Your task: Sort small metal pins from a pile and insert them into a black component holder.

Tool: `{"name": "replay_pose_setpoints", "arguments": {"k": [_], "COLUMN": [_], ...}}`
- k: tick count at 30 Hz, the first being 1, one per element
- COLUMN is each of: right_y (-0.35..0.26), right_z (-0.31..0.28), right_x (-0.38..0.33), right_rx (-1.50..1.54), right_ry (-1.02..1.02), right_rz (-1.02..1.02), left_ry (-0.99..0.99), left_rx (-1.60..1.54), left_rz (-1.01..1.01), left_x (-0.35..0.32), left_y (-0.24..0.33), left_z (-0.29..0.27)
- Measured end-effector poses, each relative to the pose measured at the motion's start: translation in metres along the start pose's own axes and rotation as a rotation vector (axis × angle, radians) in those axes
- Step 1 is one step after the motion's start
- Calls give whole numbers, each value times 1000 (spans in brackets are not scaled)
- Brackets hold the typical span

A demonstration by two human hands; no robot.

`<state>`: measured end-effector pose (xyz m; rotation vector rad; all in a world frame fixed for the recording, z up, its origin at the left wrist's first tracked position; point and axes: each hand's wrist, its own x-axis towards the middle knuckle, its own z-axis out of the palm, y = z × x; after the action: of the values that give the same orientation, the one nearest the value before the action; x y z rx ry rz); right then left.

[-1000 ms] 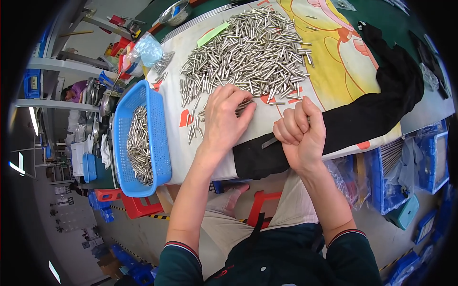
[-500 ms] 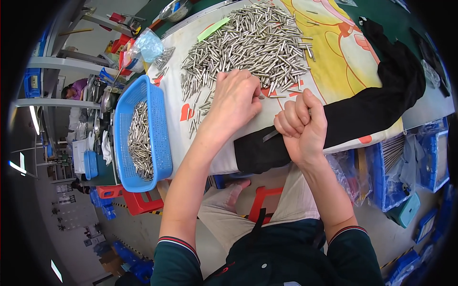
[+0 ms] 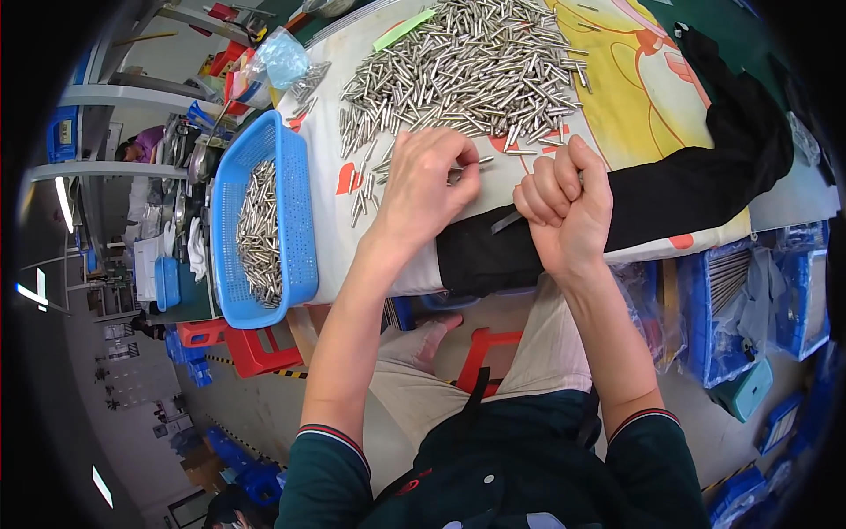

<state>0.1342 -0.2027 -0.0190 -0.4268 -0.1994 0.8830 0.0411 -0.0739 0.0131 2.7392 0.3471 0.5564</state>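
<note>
My left hand [image 3: 427,181] is closed just in front of the big heap of short silver metal pins [image 3: 467,75], its thumb and fingers curled together. A metal pin [image 3: 486,160] pokes out from between them. To its right, my right hand [image 3: 568,207] makes a fist above a black cloth [image 3: 643,207]. From that fist sticks a thin, flat grey metal strip [image 3: 505,221]; the rest of it is hidden in the palm. Several loose pins [image 3: 363,196] lie left of my left hand.
A blue perforated basket [image 3: 300,225] holding more pins stands at the left. A light green strip [image 3: 404,30] lies on the heap's left side. The patterned tablecloth [image 3: 639,106] covers the table. Blue crates [image 3: 701,326] stand below right, and a red stool [image 3: 257,353] below left.
My left hand has drawn back a little from the heap, and a pin now shows at its fingers. My right fist stays closed on the strip. The view has shifted slightly.
</note>
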Motion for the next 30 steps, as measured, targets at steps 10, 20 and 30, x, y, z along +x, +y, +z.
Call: {"name": "replay_pose_setpoints", "arguments": {"k": [10,20,30], "right_y": [0,13,15], "right_z": [11,21,23], "right_x": [-7,-17,-13], "right_rx": [-51,-163,-169], "right_ry": [-8,-41,-49], "right_rz": [-67,-159,-119], "left_ry": [-11,52,13], "left_rx": [-121,-70,-69], "left_rz": [-220,-229,-243], "left_x": [-67,-68,-68], "left_y": [27,32,31], "left_z": [-7,-4,-6]}}
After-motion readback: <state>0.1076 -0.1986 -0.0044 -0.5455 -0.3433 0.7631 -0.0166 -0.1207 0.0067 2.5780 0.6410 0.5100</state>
